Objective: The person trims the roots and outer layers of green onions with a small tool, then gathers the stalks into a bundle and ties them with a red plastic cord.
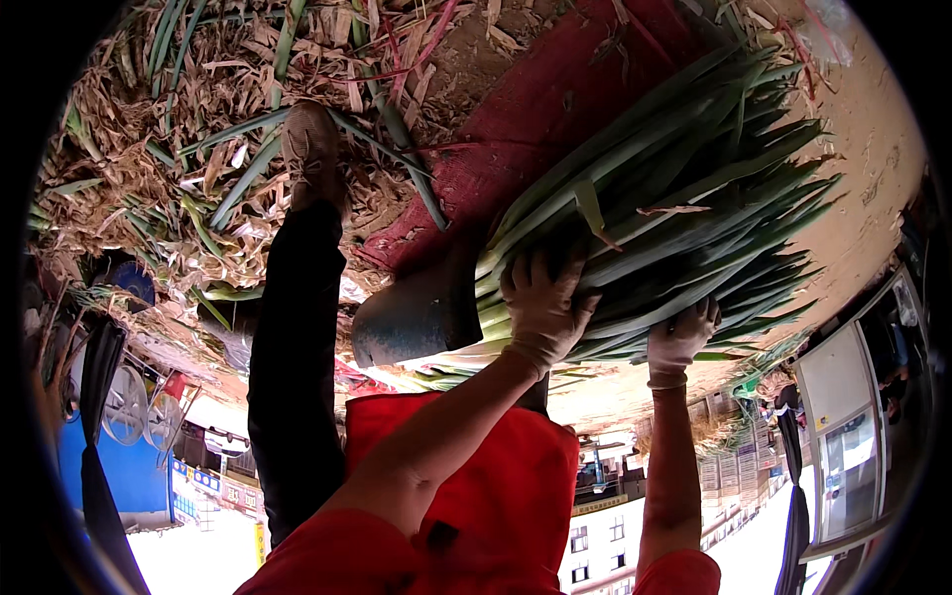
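Note:
A thick bundle of long green leeks [684,188] lies across the middle, white stems toward the left and dark leaf tips fanning to the right. My left hand [540,302], in a pale glove, presses on the bundle near its white stem end. My right hand [679,339], also gloved, grips the underside of the leaves further right. Both forearms are bare below red sleeves [476,496]. The bundle rests above a red mat [555,109].
A grey-blue rounded object [416,317] sits just left of the stems. A leg in black trousers [297,367] ends in a brown shoe [312,149] on dry husks and leaf scraps [169,139]. Buildings [605,535] and a glass-fronted cabinet [848,436] appear inverted along the lower edge.

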The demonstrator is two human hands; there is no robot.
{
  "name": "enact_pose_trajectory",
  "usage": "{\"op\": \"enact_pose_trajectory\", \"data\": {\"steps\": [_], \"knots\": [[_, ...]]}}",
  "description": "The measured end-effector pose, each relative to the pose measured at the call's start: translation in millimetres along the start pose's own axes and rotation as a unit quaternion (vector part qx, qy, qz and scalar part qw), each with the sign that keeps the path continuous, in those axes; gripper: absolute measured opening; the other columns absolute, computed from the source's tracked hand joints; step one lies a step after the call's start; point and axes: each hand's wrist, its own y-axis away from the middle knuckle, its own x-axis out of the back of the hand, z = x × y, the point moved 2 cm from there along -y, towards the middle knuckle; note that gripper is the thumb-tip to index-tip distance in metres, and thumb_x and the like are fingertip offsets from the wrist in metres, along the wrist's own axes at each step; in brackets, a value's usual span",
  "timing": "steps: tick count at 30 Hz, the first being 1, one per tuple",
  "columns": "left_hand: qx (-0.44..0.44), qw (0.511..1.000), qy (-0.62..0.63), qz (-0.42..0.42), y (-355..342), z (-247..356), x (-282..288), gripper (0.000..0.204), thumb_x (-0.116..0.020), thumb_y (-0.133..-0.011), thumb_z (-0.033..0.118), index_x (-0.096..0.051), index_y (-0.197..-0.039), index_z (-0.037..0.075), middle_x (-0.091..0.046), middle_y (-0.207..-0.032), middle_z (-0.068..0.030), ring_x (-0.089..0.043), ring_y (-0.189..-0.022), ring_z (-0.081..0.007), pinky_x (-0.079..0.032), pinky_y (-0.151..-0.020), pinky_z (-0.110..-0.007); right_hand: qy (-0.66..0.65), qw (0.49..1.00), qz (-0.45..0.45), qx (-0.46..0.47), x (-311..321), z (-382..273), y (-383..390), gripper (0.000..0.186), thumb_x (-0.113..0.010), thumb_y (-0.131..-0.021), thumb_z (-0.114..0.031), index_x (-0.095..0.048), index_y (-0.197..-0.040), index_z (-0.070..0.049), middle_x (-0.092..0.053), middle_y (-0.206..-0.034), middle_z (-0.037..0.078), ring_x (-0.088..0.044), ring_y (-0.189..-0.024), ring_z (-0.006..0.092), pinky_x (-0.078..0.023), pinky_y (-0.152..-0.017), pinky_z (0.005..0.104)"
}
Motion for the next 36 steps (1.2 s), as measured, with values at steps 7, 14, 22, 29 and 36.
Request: {"op": "enact_pose_trajectory", "data": {"steps": [7,14,22,29,36], "knots": [[-0.009,0.999,-0.033,-0.004,-11.8,0.3,-8.3,0.071,-0.069,-0.077,0.042,-0.043,-0.141,0.026,-0.047,-0.131,-0.0213,-0.042,-0.12,-0.0411,-0.031,-0.099,-0.058,-0.168,0.976,0.121,-0.073,66.2,-90.4,-10.1,0.021,-0.059,-0.085,-0.009,-0.063,-0.106,-0.005,-0.06,-0.111,0.01,-0.054,-0.105,0.0283,-0.042,-0.091,0.0418],[-0.06,0.995,0.036,-0.067,9.6,-7.0,-19.9,0.069,-0.065,-0.079,0.042,-0.045,-0.138,0.012,-0.049,-0.131,-0.0144,-0.045,-0.12,-0.0346,-0.033,-0.101,-0.052,-0.008,0.862,-0.451,0.232,-43.3,-157.1,-87.5,0.019,-0.062,-0.082,-0.027,-0.068,-0.09,-0.011,-0.066,-0.088,0.008,-0.062,-0.091,0.0257,-0.044,-0.088,0.0437],[-0.072,0.993,0.07,-0.054,1.2,-3.8,-5.8,0.066,-0.044,-0.091,0.056,-0.044,-0.139,0.011,-0.044,-0.13,-0.0243,-0.041,-0.119,-0.0427,-0.03,-0.099,-0.056,0.135,0.936,-0.294,0.138,-43.1,-15.7,-139.4,0.034,-0.053,-0.09,-0.039,-0.07,-0.09,-0.009,-0.069,-0.091,0.012,-0.063,-0.092,0.0298,-0.04,-0.093,0.045],[-0.091,0.994,-0.037,-0.052,-34.6,24.4,-28.0,0.068,-0.063,-0.081,0.049,-0.047,-0.138,0.015,-0.043,-0.132,-0.0238,-0.042,-0.121,-0.0431,-0.031,-0.101,-0.06,0.014,0.96,-0.276,0.043,-113.8,43.5,-170.4,0.034,-0.052,-0.09,-0.039,-0.07,-0.09,-0.011,-0.068,-0.095,0.012,-0.063,-0.092,0.036,-0.045,-0.089,0.0466],[-0.089,0.994,-0.047,-0.037,-35.1,21.2,-26.0,0.076,-0.069,-0.075,0.044,-0.043,-0.142,0.017,-0.042,-0.135,-0.021,-0.041,-0.123,-0.0395,-0.034,-0.098,-0.057,0.304,0.923,-0.228,-0.05,-12.5,149.3,-192.7,0.034,-0.052,-0.088,-0.036,-0.065,-0.111,-0.016,-0.065,-0.113,0.01,-0.057,-0.111,0.0274,-0.032,-0.102,0.046]]}}
